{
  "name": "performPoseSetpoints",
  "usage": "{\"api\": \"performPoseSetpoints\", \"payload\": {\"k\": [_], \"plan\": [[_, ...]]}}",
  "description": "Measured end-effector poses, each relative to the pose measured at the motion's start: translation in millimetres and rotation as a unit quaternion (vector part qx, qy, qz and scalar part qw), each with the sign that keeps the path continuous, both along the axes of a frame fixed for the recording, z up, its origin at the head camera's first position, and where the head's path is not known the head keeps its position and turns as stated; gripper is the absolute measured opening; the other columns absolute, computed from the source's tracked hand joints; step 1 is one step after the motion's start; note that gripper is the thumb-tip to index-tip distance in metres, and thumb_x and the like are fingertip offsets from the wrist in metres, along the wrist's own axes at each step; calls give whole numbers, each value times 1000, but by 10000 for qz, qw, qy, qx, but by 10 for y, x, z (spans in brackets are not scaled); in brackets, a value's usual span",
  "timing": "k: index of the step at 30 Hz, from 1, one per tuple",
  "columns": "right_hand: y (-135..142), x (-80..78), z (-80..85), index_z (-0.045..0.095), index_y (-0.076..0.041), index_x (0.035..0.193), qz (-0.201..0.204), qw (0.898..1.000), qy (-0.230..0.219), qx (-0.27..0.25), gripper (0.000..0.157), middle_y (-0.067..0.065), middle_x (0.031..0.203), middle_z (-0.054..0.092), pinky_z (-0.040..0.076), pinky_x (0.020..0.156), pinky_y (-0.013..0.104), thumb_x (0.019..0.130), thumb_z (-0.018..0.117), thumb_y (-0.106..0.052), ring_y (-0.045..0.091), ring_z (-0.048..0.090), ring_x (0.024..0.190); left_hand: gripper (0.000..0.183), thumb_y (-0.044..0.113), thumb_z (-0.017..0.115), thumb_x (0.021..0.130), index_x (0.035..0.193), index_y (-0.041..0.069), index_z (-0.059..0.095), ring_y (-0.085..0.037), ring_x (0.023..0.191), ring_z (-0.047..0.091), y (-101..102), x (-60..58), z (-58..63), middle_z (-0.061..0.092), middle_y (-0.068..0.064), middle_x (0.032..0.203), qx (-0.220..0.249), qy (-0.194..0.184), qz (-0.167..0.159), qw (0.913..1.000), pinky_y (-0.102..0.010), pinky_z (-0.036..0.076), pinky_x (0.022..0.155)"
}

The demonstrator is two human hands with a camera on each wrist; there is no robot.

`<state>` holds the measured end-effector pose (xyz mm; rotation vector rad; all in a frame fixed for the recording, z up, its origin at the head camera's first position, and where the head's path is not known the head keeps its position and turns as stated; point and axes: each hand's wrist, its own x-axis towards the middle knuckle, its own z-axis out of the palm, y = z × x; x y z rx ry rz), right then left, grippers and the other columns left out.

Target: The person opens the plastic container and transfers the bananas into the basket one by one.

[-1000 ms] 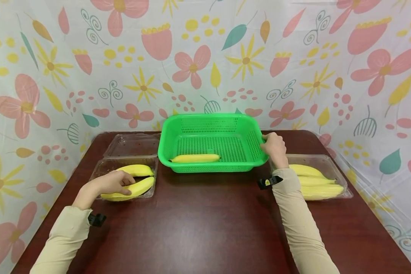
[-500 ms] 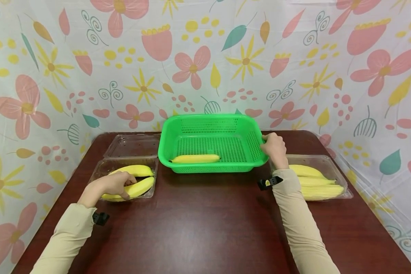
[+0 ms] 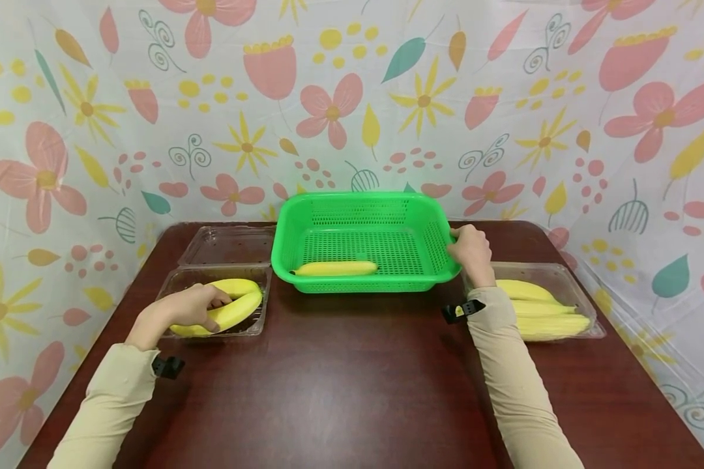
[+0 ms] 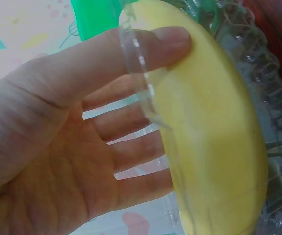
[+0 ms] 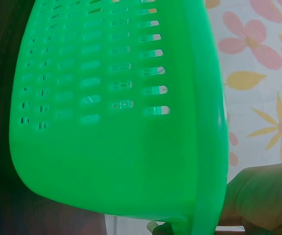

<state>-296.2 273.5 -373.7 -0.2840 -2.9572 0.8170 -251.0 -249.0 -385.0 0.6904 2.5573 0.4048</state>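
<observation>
My left hand reaches into the left clear plastic box and holds the nearer yellow banana. In the left wrist view the thumb lies across this banana and the other fingers go behind it. A second banana lies just beyond; the two meet at their right ends. With my right hand I grip the right rim of a green perforated basket, the thumb at the edge. One banana lies along the basket's front inside. The right wrist view shows the basket's wall close up.
The left box's lid lies folded back behind it, beside the basket. At right, another clear box holds several bananas, close to my right forearm. A flowered cloth hangs behind the brown table.
The nearer banana has shifted in my left hand, and its right end now lies up against the other banana. My right hand keeps its place on the basket rim.
</observation>
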Motion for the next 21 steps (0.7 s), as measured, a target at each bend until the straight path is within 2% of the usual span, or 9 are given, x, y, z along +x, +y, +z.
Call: {"api": "performPoseSetpoints", "payload": {"k": [5, 10, 12, 14, 18, 21], "plan": [[3, 0, 18, 48, 0, 140, 41, 10000, -42, -29, 51, 28, 138, 50, 27, 47, 29, 88, 47, -4, 17, 28, 51, 54, 9, 80, 75, 124, -5, 61, -37, 106, 61, -7, 5, 25, 66, -22, 114, 29, 66, 0, 10000, -46, 53, 83], [-5, 9, 28, 48, 0, 140, 16, 10000, -62, -20, 52, 29, 137, 50, 28, 48, 31, 88, 48, -5, 19, 30, 53, 43, 8, 80, 76, 116, 0, 66, -23, 91, 62, 0, 10, 52, 69, -11, 104, 150, 169, -10, 9997, -36, 50, 73], [-9, 13, 35, 48, 0, 140, 15, 10000, -70, -17, 52, 29, 137, 50, 28, 48, 31, 88, 48, -5, 19, 29, 53, 42, 8, 80, 76, 115, 1, 67, -20, 88, 61, 13, 22, 83, 69, -9, 102, 163, 211, -15, 9996, -34, 49, 72], [-10, 15, 40, 48, 0, 140, 5, 10000, -71, -8, 52, 29, 137, 50, 27, 48, 31, 88, 48, -5, 19, 29, 53, 45, 9, 80, 76, 117, -1, 65, -24, 91, 63, 26, 37, 122, 69, -12, 105, 133, 262, -5, 9996, -37, 52, 73], [-9, 8, 37, 48, 0, 139, 11, 10000, -71, 4, 52, 29, 136, 51, 27, 47, 30, 88, 47, -4, 17, 27, 51, 52, 11, 79, 77, 123, -6, 61, -39, 106, 63, 33, 62, 183, 66, -23, 113, 102, 311, 71, 9994, -44, 55, 80], [-10, 2, 35, 49, 1, 139, 25, 10000, -81, 19, 51, 29, 136, 52, 27, 47, 30, 88, 48, -3, 17, 27, 50, 54, 11, 79, 78, 125, -8, 59, -42, 108, 62, 35, 70, 231, 65, -25, 115, 99, 354, 118, 9993, -43, 55, 81]]}}
